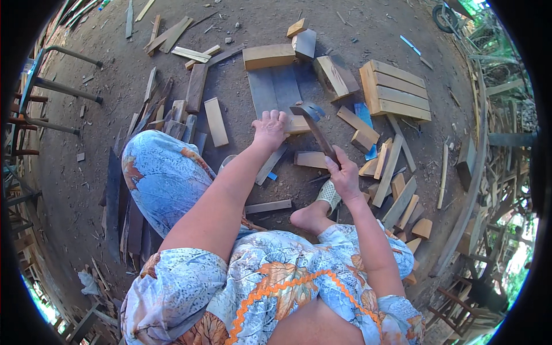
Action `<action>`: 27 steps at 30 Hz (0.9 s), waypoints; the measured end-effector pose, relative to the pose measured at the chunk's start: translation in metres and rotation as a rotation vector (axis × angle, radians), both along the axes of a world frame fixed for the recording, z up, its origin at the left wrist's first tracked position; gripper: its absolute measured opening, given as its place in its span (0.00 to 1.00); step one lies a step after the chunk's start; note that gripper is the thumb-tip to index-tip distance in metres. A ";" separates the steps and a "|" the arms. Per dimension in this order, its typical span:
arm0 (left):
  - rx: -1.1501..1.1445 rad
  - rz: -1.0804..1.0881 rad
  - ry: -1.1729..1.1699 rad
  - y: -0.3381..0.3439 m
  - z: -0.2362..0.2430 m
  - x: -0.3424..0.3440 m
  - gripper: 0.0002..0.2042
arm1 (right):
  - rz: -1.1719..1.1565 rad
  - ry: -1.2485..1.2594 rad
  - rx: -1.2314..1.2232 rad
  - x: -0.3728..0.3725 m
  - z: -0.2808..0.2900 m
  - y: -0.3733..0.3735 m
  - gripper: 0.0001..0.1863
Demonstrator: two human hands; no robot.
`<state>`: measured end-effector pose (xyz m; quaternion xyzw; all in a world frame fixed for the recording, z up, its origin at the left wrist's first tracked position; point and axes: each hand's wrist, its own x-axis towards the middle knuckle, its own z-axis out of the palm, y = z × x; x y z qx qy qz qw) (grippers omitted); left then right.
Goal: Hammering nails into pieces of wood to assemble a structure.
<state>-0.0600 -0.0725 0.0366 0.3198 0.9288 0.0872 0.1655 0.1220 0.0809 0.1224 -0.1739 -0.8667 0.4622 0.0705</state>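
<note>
My right hand is closed round the wooden handle of a claw hammer. The hammer's metal head is raised at the near end of a small wooden assembly. Two dark boards lie side by side there, with a thick wooden block across their far end. Another light wooden block sits at their near end, beneath the hammer. My left hand grips the left part of this near block, its fingers curled over the top and partly hiding it. Any nail there is too small to make out.
A slatted wooden crate stands at the right. Wood blocks and offcuts lie around my foot and at both sides, with a pale plank piece left of the boards. A metal-legged chair stands far left on the dirt floor.
</note>
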 end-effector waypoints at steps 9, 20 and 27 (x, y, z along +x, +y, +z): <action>-0.021 0.005 0.003 0.001 0.003 0.000 0.25 | -0.045 -0.059 -0.026 -0.004 0.017 0.005 0.20; 0.178 0.012 -0.086 -0.006 0.001 0.000 0.31 | -0.038 -0.053 0.006 -0.007 0.028 -0.002 0.20; 0.176 0.082 0.059 -0.002 -0.016 0.007 0.19 | 0.003 -0.075 0.063 -0.008 0.009 -0.006 0.19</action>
